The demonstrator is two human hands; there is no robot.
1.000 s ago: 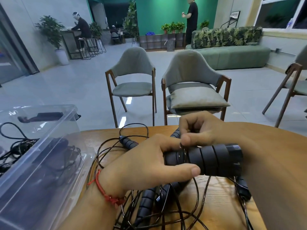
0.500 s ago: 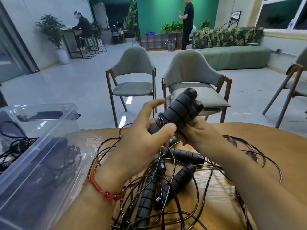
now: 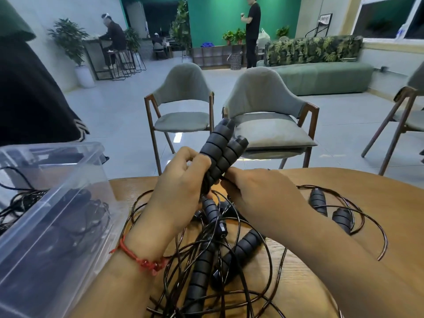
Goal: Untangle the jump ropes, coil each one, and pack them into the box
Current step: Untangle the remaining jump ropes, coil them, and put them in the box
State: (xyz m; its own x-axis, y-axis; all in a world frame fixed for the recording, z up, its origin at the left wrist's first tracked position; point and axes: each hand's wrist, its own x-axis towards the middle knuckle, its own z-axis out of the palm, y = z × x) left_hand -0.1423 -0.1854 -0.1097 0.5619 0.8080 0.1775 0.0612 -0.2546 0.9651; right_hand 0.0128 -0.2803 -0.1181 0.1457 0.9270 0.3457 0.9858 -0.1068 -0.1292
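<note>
Clear plastic box (image 3: 52,146): black ropes (image 3: 18,198) inside | left hand (image 3: 181,187), right hand (image 3: 257,191) clamped on paired handles (image 3: 218,152)

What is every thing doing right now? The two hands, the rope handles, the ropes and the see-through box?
left hand: grips the held handles low down.
right hand: holds their bottom end.
held handles: two side by side, lifted off the table, pointing up.
rope pile: tangled on the table, not coiled.
loose handles: lying on the table at the right.
box: some black rope already inside.
</note>
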